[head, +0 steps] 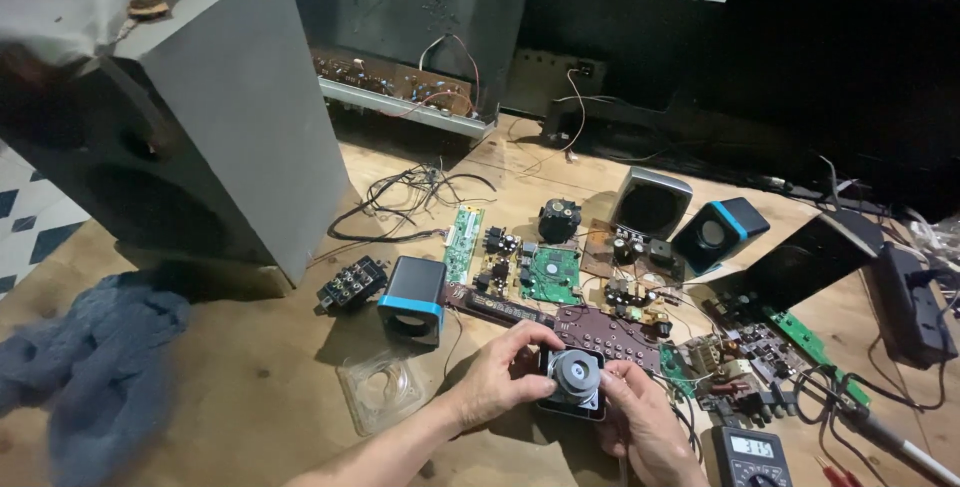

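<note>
I see a dull grey metal magnet on the small speaker driver [574, 379], bare matt wood on the workbench [250, 387], soft blue cloth [90, 367], and glossy clear plastic packaging [380, 387].

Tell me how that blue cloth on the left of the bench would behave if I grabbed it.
The blue cloth lies crumpled in soft folds, so it would probably sag and drape rather than hold a shape. It looks light for its bulk. On the bare wooden bench it would likely bunch up when pushed, not slide as one piece.
</note>
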